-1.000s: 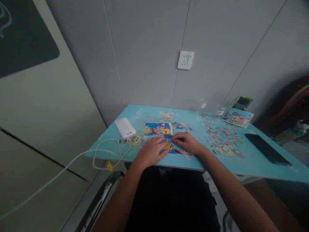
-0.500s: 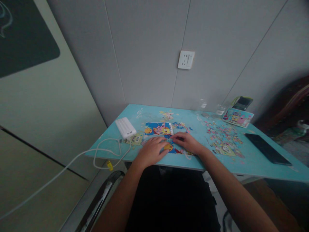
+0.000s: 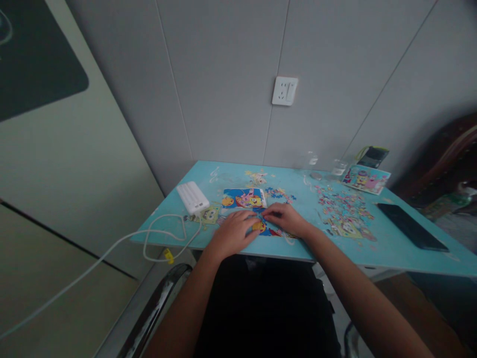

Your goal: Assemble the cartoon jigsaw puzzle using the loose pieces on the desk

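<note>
A partly assembled jigsaw puzzle (image 3: 260,228) in blue, yellow and red lies near the front edge of the table. My left hand (image 3: 235,232) rests on its left side, fingers stretched out and thumb apart. At its upper edge, my right hand (image 3: 286,219) has thumb and fingers pinched together on what looks like a small blue puzzle piece, mostly hidden by the fingertips. Just behind the hands is a printed picture card (image 3: 244,198) with cartoon figures. Loose blue and yellow puzzle pieces (image 3: 278,194) lie to the right of that card.
Many more loose pieces (image 3: 345,209) spread over the right of the light-blue table (image 3: 231,174). A white power bank (image 3: 193,197) with a cable sits left, a black phone-like slab (image 3: 412,226) right. A picture box (image 3: 366,179) and clear containers (image 3: 338,169) stand at the back.
The view has shifted very slightly. Both hands keep nearly the same place on the puzzle, with only small movement at the right fingertips.
</note>
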A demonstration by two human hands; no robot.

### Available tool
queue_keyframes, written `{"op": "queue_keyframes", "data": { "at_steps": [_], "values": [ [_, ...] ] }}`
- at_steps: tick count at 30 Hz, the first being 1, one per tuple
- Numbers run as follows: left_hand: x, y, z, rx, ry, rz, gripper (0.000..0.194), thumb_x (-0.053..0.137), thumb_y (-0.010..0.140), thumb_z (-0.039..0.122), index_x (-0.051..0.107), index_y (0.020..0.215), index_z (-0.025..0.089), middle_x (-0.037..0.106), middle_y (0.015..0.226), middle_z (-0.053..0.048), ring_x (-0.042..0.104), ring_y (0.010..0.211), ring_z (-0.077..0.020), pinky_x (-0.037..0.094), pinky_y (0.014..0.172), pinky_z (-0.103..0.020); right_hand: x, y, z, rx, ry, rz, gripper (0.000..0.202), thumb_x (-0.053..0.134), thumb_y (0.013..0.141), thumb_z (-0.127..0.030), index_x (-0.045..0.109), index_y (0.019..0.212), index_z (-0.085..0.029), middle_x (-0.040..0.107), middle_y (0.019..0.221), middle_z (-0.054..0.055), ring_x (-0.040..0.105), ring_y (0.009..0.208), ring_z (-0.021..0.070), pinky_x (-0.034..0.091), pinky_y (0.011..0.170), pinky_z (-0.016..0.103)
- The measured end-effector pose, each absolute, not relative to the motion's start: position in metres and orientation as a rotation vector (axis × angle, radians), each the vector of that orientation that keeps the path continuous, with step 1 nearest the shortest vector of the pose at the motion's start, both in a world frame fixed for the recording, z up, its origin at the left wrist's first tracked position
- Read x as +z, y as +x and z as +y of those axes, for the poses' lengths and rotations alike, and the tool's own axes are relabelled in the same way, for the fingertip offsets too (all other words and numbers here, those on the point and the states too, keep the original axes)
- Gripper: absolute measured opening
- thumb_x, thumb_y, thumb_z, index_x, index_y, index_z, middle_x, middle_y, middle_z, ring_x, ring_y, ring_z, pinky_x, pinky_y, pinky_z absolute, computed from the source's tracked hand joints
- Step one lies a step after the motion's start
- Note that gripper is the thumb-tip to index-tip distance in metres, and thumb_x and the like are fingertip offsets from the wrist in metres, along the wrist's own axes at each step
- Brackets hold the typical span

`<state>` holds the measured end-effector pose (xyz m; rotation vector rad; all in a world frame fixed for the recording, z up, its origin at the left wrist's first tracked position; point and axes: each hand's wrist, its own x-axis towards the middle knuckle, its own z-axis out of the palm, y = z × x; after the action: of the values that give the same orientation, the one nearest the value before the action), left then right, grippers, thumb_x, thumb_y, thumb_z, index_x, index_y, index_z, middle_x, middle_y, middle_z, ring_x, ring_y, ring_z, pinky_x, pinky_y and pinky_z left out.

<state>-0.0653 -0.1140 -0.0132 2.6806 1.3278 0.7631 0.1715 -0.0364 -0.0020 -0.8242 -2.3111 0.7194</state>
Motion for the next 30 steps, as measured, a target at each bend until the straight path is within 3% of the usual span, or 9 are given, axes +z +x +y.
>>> {"op": "queue_keyframes", "data": {
  "at_steps": [13,20,30],
  "values": [
    [-0.014,-0.066,-0.114,0.789,2.665,1.323,0.033,0.058,0.101,0.042,0.064,0.125,0.020,0.060,0.135,-0.010,0.055,0.128,-0.0265,0.043,0.110,-0.051,0.003,0.180,-0.034,0.747,-0.854,-2.237,0.022,0.064,0.095,-0.036,0.078,0.106,-0.023,0.078,0.105,0.006,0.070,0.096,0.0223,0.052,0.090,0.036],
    [-0.016,-0.066,-0.113,0.776,2.658,1.348,0.033,0.052,0.103,0.047,0.066,0.126,0.028,0.060,0.136,-0.007,0.055,0.128,-0.0257,0.042,0.111,-0.047,0.003,0.186,-0.031,0.721,-0.887,-2.230,0.020,0.065,0.094,-0.035,0.079,0.103,-0.023,0.078,0.100,0.007,0.070,0.090,0.0224,0.052,0.086,0.037],
    [-0.016,-0.066,-0.113,0.770,2.673,1.357,0.034,0.051,0.103,0.046,0.066,0.127,0.027,0.061,0.136,-0.007,0.054,0.128,-0.0266,0.041,0.112,-0.047,0.003,0.180,-0.033,0.717,-0.817,-2.287,0.023,0.061,0.097,-0.035,0.077,0.106,-0.021,0.077,0.101,0.007,0.069,0.094,0.0215,0.051,0.087,0.035]
  ]
}}
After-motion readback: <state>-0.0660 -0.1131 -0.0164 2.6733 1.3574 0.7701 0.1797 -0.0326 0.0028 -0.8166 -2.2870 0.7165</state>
